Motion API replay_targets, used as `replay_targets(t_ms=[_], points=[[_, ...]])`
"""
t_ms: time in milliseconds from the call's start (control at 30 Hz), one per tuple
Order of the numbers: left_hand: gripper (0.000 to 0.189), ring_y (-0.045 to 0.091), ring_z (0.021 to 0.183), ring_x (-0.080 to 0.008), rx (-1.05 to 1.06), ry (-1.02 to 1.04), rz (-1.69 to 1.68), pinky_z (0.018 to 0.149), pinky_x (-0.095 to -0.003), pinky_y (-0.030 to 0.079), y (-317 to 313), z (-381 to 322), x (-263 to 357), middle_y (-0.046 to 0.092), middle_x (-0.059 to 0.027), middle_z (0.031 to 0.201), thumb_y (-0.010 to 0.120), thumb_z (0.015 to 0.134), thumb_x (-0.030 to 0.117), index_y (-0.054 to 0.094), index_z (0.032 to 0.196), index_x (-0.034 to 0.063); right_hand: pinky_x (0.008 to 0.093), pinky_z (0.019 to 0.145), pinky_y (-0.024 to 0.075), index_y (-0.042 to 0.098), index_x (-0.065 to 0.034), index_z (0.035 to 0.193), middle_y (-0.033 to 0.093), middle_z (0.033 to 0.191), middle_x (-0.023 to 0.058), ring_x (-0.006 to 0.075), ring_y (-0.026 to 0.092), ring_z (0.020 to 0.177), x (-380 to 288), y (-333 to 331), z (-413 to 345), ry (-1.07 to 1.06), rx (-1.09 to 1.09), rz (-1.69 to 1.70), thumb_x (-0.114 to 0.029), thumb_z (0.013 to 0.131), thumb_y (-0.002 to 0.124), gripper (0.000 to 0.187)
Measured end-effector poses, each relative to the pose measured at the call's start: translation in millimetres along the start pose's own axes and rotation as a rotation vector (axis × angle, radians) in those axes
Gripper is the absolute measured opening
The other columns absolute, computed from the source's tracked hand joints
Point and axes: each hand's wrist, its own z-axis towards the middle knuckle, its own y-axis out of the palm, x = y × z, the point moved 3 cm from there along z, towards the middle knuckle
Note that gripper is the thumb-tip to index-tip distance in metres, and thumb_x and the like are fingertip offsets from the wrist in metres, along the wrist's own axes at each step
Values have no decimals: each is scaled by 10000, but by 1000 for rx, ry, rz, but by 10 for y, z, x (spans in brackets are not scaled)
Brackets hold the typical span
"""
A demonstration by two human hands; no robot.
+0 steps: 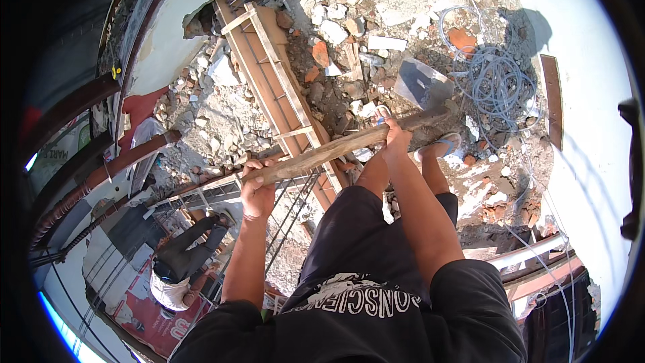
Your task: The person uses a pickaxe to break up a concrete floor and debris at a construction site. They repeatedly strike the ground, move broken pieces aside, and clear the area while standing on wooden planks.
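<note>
A rough wooden pole (332, 153) slants across in front of me, its far end up to the right. My left hand (258, 189) grips its near left end, thumb on top. Further along, my right hand (397, 137) is closed around the pole above my knee. Beneath the pole lies a long wooden formwork (276, 78) of boards and battens, with thin steel bars running through it. My feet, in flip-flops (446, 144), stand on broken ground to the right of the formwork.
Brick and concrete rubble (332, 30) covers the ground. A metal sheet (423, 83) lies ahead of my feet. Coiled clear hose (496, 80) rests beside the white wall (584, 60). Another person (174, 262) bends over at lower left, near steel rebar (295, 212). Rusty beams (131, 156) jut from the left.
</note>
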Motion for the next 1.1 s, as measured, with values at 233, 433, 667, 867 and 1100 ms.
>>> replay_targets(t_ms=[233,433,667,867,1100], points=[[318,548,1182,-302,-972,28,678,1015,-395,405,1890,-311,-849,588,-173,1201,675,762,52,573,1062,31,372,578,509,517,-22,988,536,714,62,215,577,626,-765,-1837,427,59,57,404,-140,840,613,212],[364,643,1027,-339,-1329,108,1019,890,-405,510,2743,-804,-1233,630,-165,1175,735,725,77,641,1075,40,418,587,513,509,78,1053,547,818,120,259,578,683,-532,-3159,224,-36,352,739,-113,813,637,332],[479,650,955,-385,-1615,67,2062,835,-434,528,3169,-1095,-1686,624,-221,1136,618,786,143,559,1242,8,375,669,507,552,89,1025,595,838,160,276,628,786,71,-3846,138,-2,736,664,-144,757,687,380],[561,638,939,-422,-1848,-142,2339,832,-491,512,2985,-1454,-2938,631,-279,1026,665,718,252,510,1216,45,371,407,482,408,65,1099,545,723,156,266,579,485,506,-4468,97,130,727,981,-52,773,633,413],[445,640,844,-434,-1937,-212,2318,787,-522,506,2728,-1661,-4213,660,-248,844,695,700,261,560,1075,63,359,427,469,413,21,1041,538,748,154,247,568,491,722,-5584,147,93,1007,1006,-14,745,666,391]])
